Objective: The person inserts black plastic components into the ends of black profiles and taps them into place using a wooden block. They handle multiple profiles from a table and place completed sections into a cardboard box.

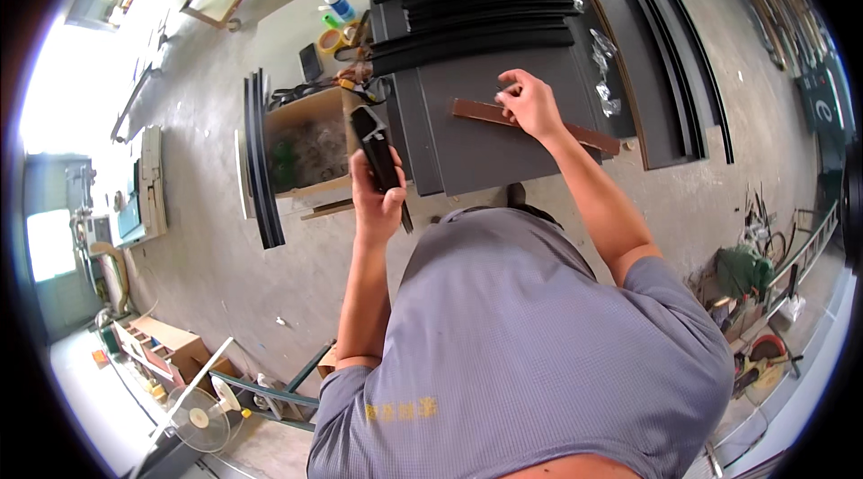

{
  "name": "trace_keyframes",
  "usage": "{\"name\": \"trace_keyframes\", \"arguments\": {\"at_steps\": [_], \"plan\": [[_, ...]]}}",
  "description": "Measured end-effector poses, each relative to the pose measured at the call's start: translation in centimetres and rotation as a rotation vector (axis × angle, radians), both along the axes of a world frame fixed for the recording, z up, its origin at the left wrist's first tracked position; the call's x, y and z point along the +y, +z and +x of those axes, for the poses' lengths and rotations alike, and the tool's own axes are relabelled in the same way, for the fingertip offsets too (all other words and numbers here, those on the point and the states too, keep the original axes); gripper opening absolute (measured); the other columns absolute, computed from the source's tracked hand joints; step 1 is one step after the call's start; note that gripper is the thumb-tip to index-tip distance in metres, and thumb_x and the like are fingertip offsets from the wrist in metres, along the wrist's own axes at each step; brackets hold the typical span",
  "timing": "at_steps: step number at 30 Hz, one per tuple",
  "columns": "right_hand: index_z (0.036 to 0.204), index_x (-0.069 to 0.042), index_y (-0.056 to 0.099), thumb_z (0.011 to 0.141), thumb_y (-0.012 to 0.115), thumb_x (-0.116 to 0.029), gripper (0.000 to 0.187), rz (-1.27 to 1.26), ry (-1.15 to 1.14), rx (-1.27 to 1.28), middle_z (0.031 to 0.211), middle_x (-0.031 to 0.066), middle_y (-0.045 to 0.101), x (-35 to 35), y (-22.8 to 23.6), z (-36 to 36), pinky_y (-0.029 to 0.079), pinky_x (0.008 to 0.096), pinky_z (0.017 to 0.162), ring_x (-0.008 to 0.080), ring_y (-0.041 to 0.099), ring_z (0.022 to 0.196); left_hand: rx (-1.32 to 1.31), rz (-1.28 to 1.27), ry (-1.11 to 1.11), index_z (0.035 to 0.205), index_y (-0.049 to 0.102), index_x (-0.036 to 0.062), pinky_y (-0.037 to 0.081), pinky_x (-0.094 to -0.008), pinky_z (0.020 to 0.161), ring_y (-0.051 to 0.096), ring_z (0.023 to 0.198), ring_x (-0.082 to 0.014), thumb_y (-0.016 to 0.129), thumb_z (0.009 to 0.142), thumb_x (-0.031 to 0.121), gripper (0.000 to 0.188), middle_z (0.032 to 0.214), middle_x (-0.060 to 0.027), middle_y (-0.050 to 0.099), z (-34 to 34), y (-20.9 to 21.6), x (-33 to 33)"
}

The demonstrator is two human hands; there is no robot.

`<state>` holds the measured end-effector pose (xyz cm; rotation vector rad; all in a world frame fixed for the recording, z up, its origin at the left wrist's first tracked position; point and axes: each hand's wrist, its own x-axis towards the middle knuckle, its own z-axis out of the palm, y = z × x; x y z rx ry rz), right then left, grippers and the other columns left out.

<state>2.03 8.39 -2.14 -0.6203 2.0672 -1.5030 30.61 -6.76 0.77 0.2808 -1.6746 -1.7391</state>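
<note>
My left hand is wrapped round a black hollow profile, its open end tilted up, beside the stack of dark panels. Over the panels, my right hand has its fingers curled and pinched together. Whatever those fingers hold, if anything, is too small to make out. Beneath that hand a brown flat strip lies slantwise across the dark grey panel. Several long black profiles rest side by side on the far part of the stack.
A cardboard box with small parts stands left of the panels. Behind it are a blue-and-white bottle, yellow tape and a phone. Clear plastic packets lie at the right, near another long panel. A fan stands lower left.
</note>
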Motion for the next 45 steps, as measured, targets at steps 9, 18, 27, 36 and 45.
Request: {"name": "trace_keyframes", "arguments": {"at_steps": [9,18,27,36,45], "plan": [[0.084,-0.003,0.073,0.084,0.073,-0.011,0.008,0.307,0.119,0.724,0.093,0.0154,0.07,-1.2,-3.5,-3.4,0.057,0.047,0.078,0.0381,0.07,0.09,-0.136,-0.189,0.103,0.137,0.054,-0.0038,0.047,-0.0256,0.073,0.056,0.082,-0.0104,0.071,0.097,0.059,0.076,0.102,-0.004,0.061,1.8,-2.7,-0.2],[0.086,-0.003,0.078,0.087,0.081,-0.029,0.026,0.444,0.013,0.438,0.086,0.0182,0.076,-2.6,-2.6,-5.3,0.059,0.0455,0.08,0.0376,0.074,0.086,-0.233,-0.067,0.033,0.135,0.056,-0.0031,0.045,-0.0263,0.077,0.055,0.084,-0.011,0.069,0.098,0.051,0.067,0.099,-0.0038,0.059,2.4,-1.2,0.7],[0.139,0.007,0.05,0.094,0.055,-0.005,0.047,-0.089,0.263,-0.286,0.088,-0.0033,0.047,0.1,0.3,-5.8,0.05,0.0252,0.071,0.0087,0.057,0.076,-0.144,-0.064,0.051,0.122,0.055,-0.0001,0.042,-0.024,0.064,0.049,0.073,-0.0077,0.068,0.092,0.033,0.047,0.087,0.0,0.057,2.4,-1.0,1.5],[0.128,0.004,0.062,0.102,0.051,0.003,0.029,-0.617,0.156,-1.144,0.115,0.0106,0.07,-2.9,5.7,8.3,0.059,0.0367,0.099,0.0187,0.068,0.097,-0.381,-0.116,0.266,0.105,0.06,0.0043,0.05,-0.0269,0.069,0.054,0.077,-0.0072,0.091,0.077,0.011,0.042,0.086,0.0006,0.063,-1.7,1.5,2.7],[0.12,0.002,0.069,0.103,0.054,-0.001,0.023,-0.331,0.186,-0.324,0.111,0.0071,0.071,-1.1,1.0,4.8,0.055,0.029,0.096,0.015,0.066,0.101,-0.15,-0.132,0.737,0.109,0.061,0.0061,0.051,-0.0269,0.087,0.059,0.09,-0.0102,0.072,0.094,-0.005,0.021,0.1,-0.0002,0.063,7.1,1.6,-6.0]]}}
